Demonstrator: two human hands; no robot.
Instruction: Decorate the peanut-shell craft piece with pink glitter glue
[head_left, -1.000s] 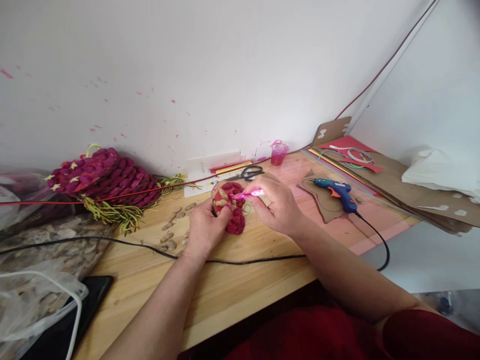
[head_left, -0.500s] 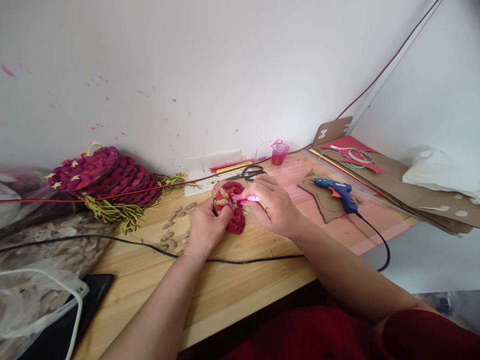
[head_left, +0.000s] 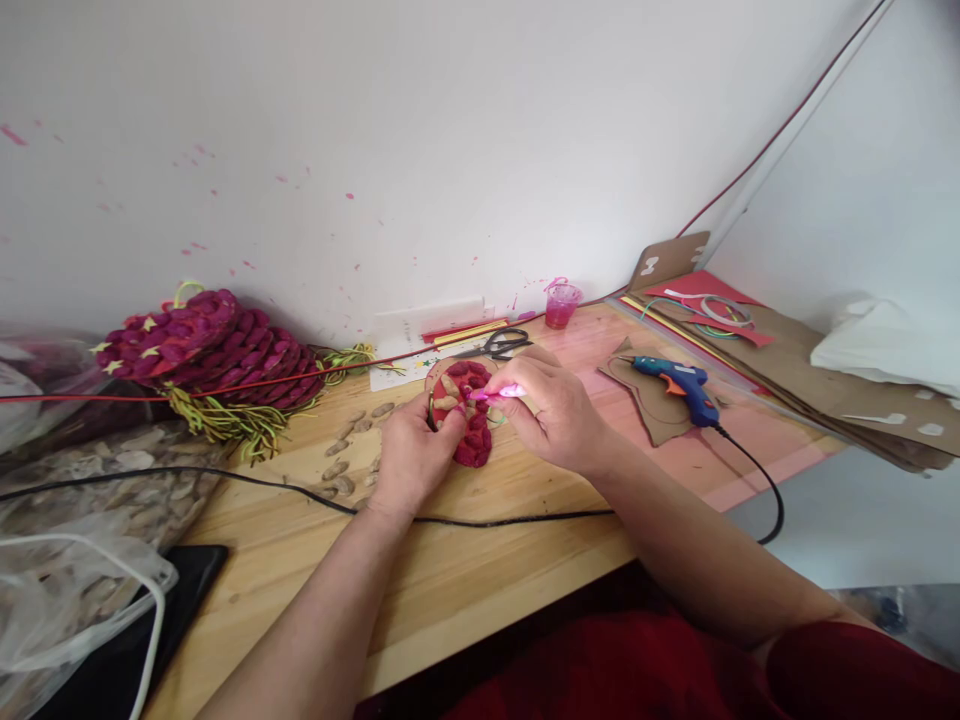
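A round piece (head_left: 474,443) covered with red-painted peanut shells stands just over the wooden table, a few of its shells still tan. My left hand (head_left: 420,440) grips its left edge between thumb and fingers. Between the thumb and fingers of my right hand (head_left: 551,410) is a pink brush (head_left: 510,391), its tip touching the shells near the middle of the piece. Loose unpainted peanut shells (head_left: 343,485) lie left of my left hand. Behind the hands is a pair of black scissors (head_left: 506,344).
A plastic cup of pink paint (head_left: 561,306) is by the wall. A blue glue gun (head_left: 679,385) lies on cut cardboard (head_left: 652,410) at right. Finished-looking magenta pieces (head_left: 225,345) with yellow tassels are stacked left, beside bagged shells (head_left: 142,500). A black cable (head_left: 487,523) crosses the table (head_left: 450,600).
The brush has shifted and tilted slightly at the shells. My left hand keeps its hold on the round piece, and the view has moved very slightly.
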